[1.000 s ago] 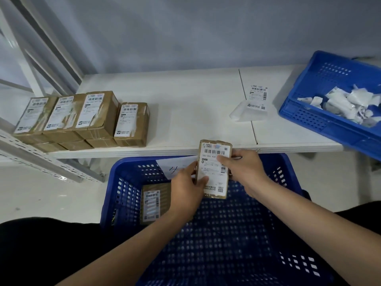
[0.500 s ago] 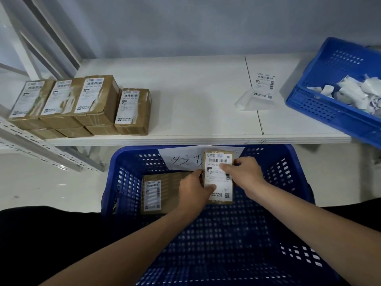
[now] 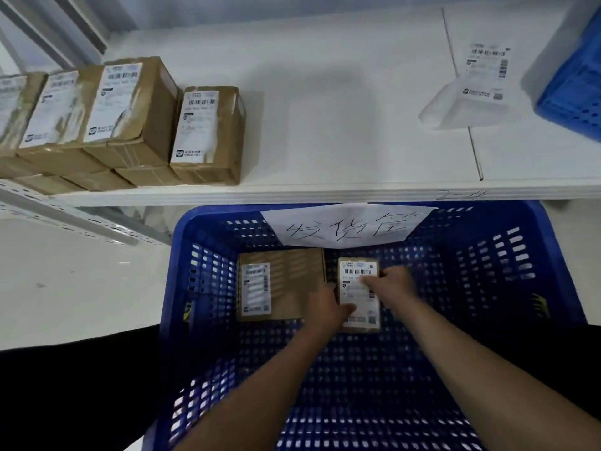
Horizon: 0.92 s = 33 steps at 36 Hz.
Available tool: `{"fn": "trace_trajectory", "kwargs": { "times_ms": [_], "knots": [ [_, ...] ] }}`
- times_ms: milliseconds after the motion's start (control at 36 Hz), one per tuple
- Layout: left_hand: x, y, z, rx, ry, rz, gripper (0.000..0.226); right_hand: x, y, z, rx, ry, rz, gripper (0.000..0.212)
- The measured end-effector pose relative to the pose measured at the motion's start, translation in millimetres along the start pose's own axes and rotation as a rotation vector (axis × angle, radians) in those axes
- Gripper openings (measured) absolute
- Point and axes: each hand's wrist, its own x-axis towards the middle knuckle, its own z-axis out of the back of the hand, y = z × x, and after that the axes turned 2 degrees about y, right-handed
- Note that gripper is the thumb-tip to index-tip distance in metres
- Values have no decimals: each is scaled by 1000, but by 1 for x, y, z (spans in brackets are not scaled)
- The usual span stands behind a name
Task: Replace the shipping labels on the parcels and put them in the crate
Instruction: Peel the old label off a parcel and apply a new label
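Both hands — left (image 3: 326, 306), right (image 3: 392, 283) — grip clamped around small labelled parcel (image 3: 359, 296), low inside blue crate (image 3: 507, 288).

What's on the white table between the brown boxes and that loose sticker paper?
Nothing: in the head view, the white table is bare between the brown boxes and the loose label.

Perforated plastic crate (image 3: 208, 275); matt cardboard parcel (image 3: 359, 294), seemingly paper label (image 3: 357, 284).
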Motion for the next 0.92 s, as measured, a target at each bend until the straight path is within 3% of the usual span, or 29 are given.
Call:
{"fn": "trace_trajectory", "kwargs": {
  "times_ms": [167,306,472,583,667,778,833,917],
  "knots": [
    [28,36,-16,1,-14,43,34,34,-21,-37,4,24,-59,18],
    [50,47,-19,161,24,-19,34,62,-28,-46,-39,25,-49,15],
    [67,63,-22,433,-19,-170,54,79,-29,-49,-25,-33,23,13],
    [73,82,-23,563,-26,-225,65,77,-44,-58,-246,-10,158,13],
    [69,92,-20,596,-91,-289,77,70,-63,-63,-554,14,323,45],
    [64,98,-13,669,-159,-226,83,58,-83,-58,-923,180,494,96],
    [63,101,-10,700,-115,-182,93,58,-87,-59,-993,195,495,104],
    [66,103,-6,713,-39,-144,98,62,-86,-66,-946,143,491,97]
  ]
}}
